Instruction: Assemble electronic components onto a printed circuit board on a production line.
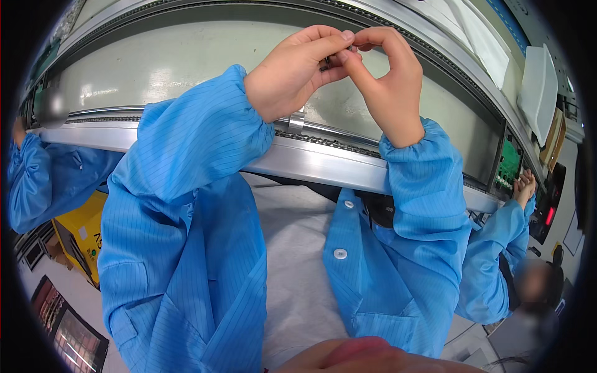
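Above the conveyor, my left hand [298,68] and my right hand [390,78] meet at the fingertips. Between them is a small dark part with a thin metallic bit [352,48], mostly covered by the fingers. Thumb and forefinger of each hand pinch together there. Under my left thumb, in the curl of the fingers, sit more small black pieces [325,63]; their kind is too small to tell. Both hands are raised over the pale conveyor bed [205,62].
Chain-lined metal rails [323,163] run along the conveyor's near and far sides. At right, a co-worker's hand [526,186] is by a green circuit board [510,160]. Another co-worker's blue sleeve [56,174] is at left, above a yellow box [81,230]. White trays [538,87] stand beyond the far rail.
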Tool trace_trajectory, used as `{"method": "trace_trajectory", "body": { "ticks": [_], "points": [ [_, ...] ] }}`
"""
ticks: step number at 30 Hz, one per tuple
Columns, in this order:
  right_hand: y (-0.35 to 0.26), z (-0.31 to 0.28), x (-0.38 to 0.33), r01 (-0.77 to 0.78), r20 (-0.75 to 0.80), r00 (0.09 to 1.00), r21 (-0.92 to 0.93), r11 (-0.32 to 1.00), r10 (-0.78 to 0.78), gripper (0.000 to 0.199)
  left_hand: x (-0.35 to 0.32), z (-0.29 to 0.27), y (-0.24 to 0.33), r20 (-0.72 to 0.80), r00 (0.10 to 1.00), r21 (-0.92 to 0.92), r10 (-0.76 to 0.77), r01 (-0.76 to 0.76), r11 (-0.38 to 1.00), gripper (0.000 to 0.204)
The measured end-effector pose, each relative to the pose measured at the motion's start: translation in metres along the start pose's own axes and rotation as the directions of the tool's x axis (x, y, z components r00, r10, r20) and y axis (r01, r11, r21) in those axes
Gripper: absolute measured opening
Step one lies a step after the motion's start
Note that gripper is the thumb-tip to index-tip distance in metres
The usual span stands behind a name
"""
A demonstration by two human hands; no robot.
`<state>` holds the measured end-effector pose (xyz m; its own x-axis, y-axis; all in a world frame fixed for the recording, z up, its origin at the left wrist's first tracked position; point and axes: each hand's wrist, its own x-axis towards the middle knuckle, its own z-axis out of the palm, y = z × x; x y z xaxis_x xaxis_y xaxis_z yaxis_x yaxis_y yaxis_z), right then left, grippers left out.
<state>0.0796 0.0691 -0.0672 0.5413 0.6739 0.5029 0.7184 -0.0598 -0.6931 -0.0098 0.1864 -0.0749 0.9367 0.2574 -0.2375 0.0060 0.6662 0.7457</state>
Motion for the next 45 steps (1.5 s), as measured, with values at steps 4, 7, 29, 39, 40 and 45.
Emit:
{"method": "trace_trajectory", "body": {
  "ticks": [4, 7, 29, 39, 40, 45],
  "points": [
    [0.006, 0.002, 0.000, 0.031, -0.045, 0.998, -0.037, 0.999, -0.033, 0.011, -0.001, 0.005, 0.005, -0.013, 1.000, -0.028, -0.018, 0.017, 0.999, 0.023],
    [0.007, -0.003, 0.000, 0.054, -0.057, 0.997, -0.075, 0.996, -0.059, 0.010, 0.001, -0.001, 0.005, 0.003, 0.999, -0.010, -0.047, 0.047, 0.999, 0.023],
    [0.005, -0.022, 0.004, 0.319, 0.154, 0.948, -0.501, 0.805, -0.280, 0.014, 0.013, -0.014, 0.012, 0.190, 0.965, 0.339, -0.182, 0.109, 0.934, 0.026],
    [0.007, -0.026, -0.001, -0.261, 0.369, 0.900, 0.031, 0.965, 0.232, 0.009, 0.017, -0.022, 0.019, 0.165, 0.978, 0.561, -0.127, 0.012, 0.827, 0.022],
    [0.008, -0.026, -0.001, -0.411, 0.445, 0.836, 0.122, 0.903, 0.321, 0.013, 0.017, -0.022, 0.020, 0.173, 0.976, 0.575, -0.132, 0.009, 0.818, 0.022],
    [0.007, -0.026, 0.000, -0.468, 0.555, 0.773, 0.174, 0.867, 0.306, 0.023, 0.016, -0.022, 0.016, 0.171, 0.978, 0.628, -0.118, -0.016, 0.778, 0.020]
  ]
}}
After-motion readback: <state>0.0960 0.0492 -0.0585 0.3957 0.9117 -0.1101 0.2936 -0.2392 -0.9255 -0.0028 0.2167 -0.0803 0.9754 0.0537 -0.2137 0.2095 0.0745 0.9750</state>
